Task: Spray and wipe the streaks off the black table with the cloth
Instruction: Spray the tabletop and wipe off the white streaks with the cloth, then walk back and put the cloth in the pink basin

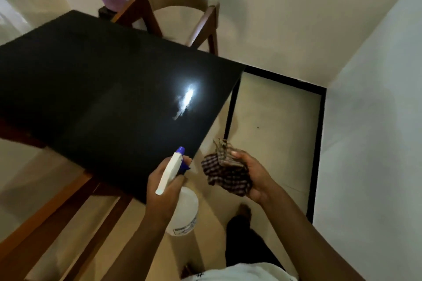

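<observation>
Over the glossy black table's (91, 86) corner my left hand (163, 189) grips the white plastic spray bottle (183, 210); my right hand (254, 178) clutches the checked cloth (226, 173); streaks (182, 101) show, not yet wiped.

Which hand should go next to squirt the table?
Probably the left hand. It grips the spray bottle, with the nozzle pointing over the near corner of the black table. The right hand holds only the checked cloth, out past the table's edge.
</observation>
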`<state>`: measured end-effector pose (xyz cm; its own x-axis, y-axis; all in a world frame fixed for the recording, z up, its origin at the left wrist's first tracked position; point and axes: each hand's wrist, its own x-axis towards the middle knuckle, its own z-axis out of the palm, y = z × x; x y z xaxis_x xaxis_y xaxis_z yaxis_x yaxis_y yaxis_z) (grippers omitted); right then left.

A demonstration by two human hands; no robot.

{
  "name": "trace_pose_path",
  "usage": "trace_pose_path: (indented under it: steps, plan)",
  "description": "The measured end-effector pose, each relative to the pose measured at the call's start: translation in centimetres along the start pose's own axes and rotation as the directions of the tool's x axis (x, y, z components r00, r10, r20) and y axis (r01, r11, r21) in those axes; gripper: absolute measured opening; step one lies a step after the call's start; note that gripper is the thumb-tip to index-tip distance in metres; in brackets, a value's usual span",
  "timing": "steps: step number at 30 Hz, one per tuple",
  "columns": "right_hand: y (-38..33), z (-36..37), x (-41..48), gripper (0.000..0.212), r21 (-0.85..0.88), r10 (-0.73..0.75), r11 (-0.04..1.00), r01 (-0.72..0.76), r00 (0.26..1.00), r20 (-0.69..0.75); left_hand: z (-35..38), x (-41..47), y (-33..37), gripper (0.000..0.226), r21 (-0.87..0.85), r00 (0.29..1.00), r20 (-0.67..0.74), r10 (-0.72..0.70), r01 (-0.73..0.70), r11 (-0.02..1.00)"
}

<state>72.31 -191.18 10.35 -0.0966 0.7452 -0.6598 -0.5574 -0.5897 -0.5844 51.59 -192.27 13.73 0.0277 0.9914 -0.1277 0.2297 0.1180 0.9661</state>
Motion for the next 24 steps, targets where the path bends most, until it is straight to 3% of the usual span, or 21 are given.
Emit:
trace_pose_path:
  steps: [1, 3, 6, 11, 14, 17, 24]
  plan:
    - [-1.3, -0.9, 0.0, 0.048, 0.066, -0.011, 0.998, 0.009, 1.000, 0.028, 1.6, 1.3, 0.8, 0.033, 0.007, 0.999, 0.043, 0.018, -0.019, 1.000]
    - [-4.4, -2.8, 0.4, 0.063, 0.200, -0.075, 0.978, 0.055, 0.993, 0.093, 5.1, 4.3, 2.4, 0.053, 0.028, 0.994, 0.105, 0.027, -0.030, 0.999]
    - [-9.2, -6.4, 2.4, 0.070, 0.316, -0.167, 0.942, 0.116, 0.976, 0.141, 10.5, 9.5, 4.1, 0.038, 0.025, 0.988, 0.146, 0.044, -0.048, 0.999]
    - [-19.6, -12.1, 7.6, 0.050, 0.217, -0.165, 0.963, 0.160, 0.986, 0.008, 20.8, 19.7, 6.8, 0.037, 0.004, 0.984, 0.176, 0.030, -0.032, 0.999]
    - [-25.7, -14.8, 11.1, 0.042, 0.205, -0.106, 0.972, 0.118, 0.992, -0.067, 26.1, 25.3, 9.2, 0.047, -0.043, 0.991, 0.130, -0.026, 0.032, 0.999]
    - [-32.1, -16.3, 15.5, 0.033, 0.194, -0.079, 0.975, 0.105, 0.988, -0.135, 30.7, 31.2, 10.8, 0.038, -0.088, 0.995, 0.059, -0.083, 0.088, 0.992]
    - [-46.8, -16.7, 27.9, 0.023, 0.172, -0.116, 0.973, 0.151, 0.973, -0.199, 37.9, 46.3, 14.2, 0.039, -0.197, 0.992, -0.024, -0.124, 0.116, 0.973]
